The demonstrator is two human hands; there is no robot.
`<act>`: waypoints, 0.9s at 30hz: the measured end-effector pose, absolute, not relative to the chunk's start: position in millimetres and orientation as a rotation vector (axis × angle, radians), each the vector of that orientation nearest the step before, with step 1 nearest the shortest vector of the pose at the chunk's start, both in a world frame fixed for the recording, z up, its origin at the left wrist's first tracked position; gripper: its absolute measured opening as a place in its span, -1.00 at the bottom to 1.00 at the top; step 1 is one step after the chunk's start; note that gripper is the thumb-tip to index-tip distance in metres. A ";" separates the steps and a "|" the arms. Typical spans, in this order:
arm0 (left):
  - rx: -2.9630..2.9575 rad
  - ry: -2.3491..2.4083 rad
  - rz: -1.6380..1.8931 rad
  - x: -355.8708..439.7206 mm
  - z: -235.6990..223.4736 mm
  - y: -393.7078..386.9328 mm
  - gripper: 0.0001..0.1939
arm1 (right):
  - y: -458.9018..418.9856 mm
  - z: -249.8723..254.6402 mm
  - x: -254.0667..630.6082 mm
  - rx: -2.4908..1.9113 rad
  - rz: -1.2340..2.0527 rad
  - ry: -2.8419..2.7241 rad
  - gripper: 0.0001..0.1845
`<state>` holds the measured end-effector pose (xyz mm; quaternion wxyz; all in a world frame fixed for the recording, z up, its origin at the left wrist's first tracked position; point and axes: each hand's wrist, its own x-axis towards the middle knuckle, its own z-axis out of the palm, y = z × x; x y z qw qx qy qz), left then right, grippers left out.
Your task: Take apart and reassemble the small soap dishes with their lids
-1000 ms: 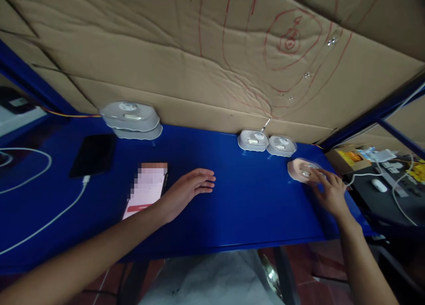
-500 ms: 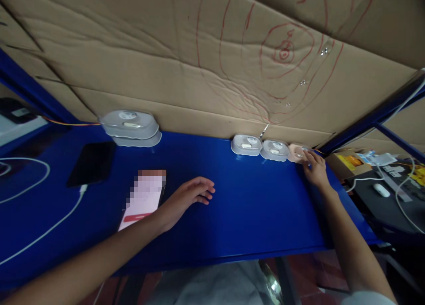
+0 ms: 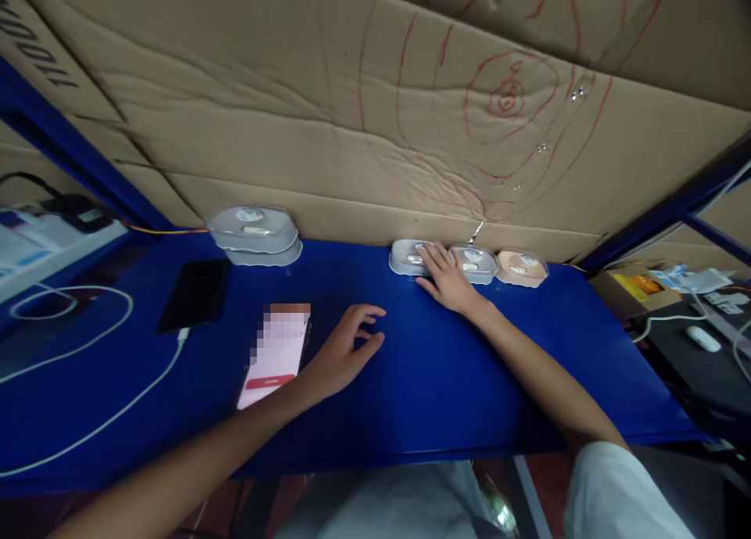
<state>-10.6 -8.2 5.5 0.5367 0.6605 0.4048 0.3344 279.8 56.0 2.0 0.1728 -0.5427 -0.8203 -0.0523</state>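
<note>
My right hand (image 3: 449,277) lies with its fingers spread on the left-hand box (image 3: 404,259) of a row of three. That box is pale grey and rounded, with a clear lid, and the fingers partly cover it. Close by stands a second grey box (image 3: 476,267), partly behind the hand, and then a peach-coloured box (image 3: 522,268) at the row's right end. Over the blue table, my left hand (image 3: 350,347) is open with loosely bent fingers and nothing in it. It is just right of a phone (image 3: 273,355) with a lit, partly pixelated screen.
Two stacked grey boxes (image 3: 255,234) stand at the back left of the blue table (image 3: 446,398). A dark phone (image 3: 196,295) with a white cable (image 3: 138,394) lies left. Cardboard (image 3: 235,93) with red drawn lines rises behind. A mouse (image 3: 702,339) lies on a desk at right.
My right hand has moved left from the peach-coloured box to the left-hand grey box. The row of three now sits farther left against the cardboard. My left hand's thumb has spread away from its fingers.
</note>
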 end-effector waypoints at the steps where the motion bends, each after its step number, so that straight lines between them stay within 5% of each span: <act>1: 1.649 0.955 0.810 -11.8 3.7 -8.2 -0.61 | 52.0 1.6 271.0 -1.488 -0.112 -2.354 -0.37; 7: 1.950 0.979 0.868 -15.3 -3.4 -11.1 -0.09 | -25.0 10.6 262.0 -1.041 0.089 -2.508 -0.53; 20: 2.115 0.901 0.664 -13.5 -13.3 -22.3 -0.04 | -37.4 11.3 280.1 -1.113 0.092 -2.200 -0.61; 27: 2.369 0.827 0.509 -15.5 -15.5 -25.5 -0.58 | -13.3 -10.5 291.2 -1.187 0.121 -2.167 -0.71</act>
